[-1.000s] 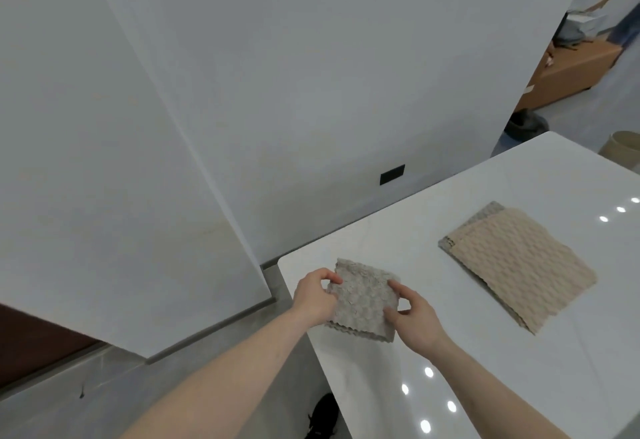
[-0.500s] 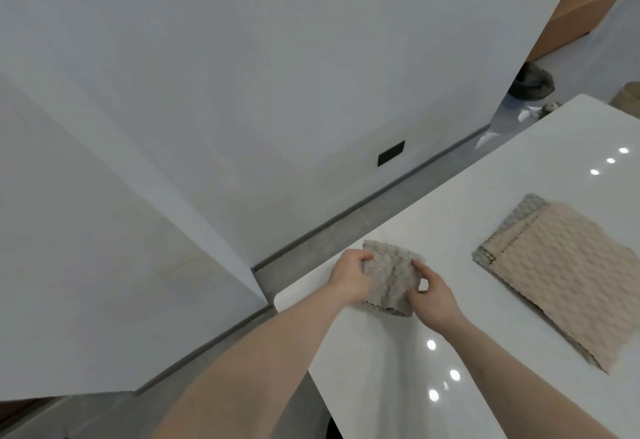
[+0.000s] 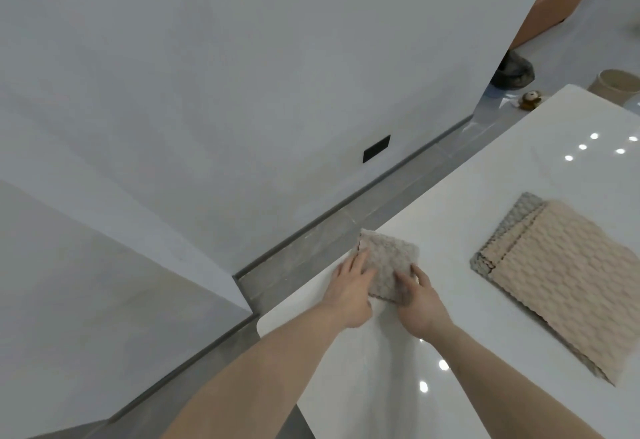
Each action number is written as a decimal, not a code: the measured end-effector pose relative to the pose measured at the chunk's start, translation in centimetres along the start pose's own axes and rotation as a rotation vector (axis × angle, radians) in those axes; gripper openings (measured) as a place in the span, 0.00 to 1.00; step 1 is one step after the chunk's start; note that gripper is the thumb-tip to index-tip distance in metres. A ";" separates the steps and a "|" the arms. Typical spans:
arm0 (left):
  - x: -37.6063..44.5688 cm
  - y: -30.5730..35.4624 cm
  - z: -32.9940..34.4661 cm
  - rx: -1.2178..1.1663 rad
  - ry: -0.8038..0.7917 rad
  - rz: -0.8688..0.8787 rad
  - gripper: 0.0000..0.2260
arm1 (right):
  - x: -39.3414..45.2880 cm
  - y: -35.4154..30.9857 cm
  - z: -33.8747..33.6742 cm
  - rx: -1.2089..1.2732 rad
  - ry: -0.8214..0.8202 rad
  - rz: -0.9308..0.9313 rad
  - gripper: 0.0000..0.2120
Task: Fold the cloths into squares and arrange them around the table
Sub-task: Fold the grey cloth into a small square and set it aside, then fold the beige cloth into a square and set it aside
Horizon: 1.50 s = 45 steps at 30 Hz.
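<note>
A small grey-beige waffle cloth (image 3: 389, 258), folded into a square, lies flat on the white table (image 3: 467, 196) near its left edge. My left hand (image 3: 349, 286) rests on the cloth's left side with straight fingers. My right hand (image 3: 417, 296) presses the near right corner, fingers flat. A larger stack of beige and grey folded cloths (image 3: 557, 279) lies to the right.
The table's rounded near-left corner (image 3: 266, 322) is just below my left hand, with grey floor beyond the edge. White walls stand close on the left. A round beige container (image 3: 614, 87) and a dark object (image 3: 514, 70) sit on the floor at far right.
The small cloth has come down from being held in both hands to lying flat on the table. Both hands have gone from pinching its sides to pressing it with flat fingers.
</note>
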<state>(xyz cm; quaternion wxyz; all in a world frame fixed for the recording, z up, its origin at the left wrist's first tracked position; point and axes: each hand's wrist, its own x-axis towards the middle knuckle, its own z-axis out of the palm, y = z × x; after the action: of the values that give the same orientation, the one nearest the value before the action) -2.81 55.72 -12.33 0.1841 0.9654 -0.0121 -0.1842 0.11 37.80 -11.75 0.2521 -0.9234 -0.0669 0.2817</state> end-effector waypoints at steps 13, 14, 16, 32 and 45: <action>-10.2 2.9 2.8 -0.117 0.007 -0.129 0.35 | -8.5 2.5 -0.4 -0.186 -0.148 -0.122 0.40; -11.9 3.5 3.2 -0.134 -0.017 -0.157 0.35 | -10.0 3.0 -0.4 -0.181 -0.147 -0.130 0.39; -15.4 4.8 4.2 -0.157 -0.056 -0.197 0.34 | -13.3 4.1 -0.5 -0.166 -0.144 -0.159 0.38; -36.0 22.5 9.9 -0.468 0.176 -0.349 0.33 | -36.5 15.6 -2.9 -0.049 -0.181 -0.315 0.35; -34.7 23.6 7.1 -0.407 0.238 -0.310 0.31 | -37.0 15.7 -5.7 -0.011 -0.159 -0.338 0.33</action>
<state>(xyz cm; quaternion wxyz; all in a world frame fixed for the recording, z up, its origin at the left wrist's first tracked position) -36.62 34.40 2.25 0.3437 0.9138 0.1947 -0.0944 -27.84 11.94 2.47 0.2848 -0.8751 -0.2424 0.3073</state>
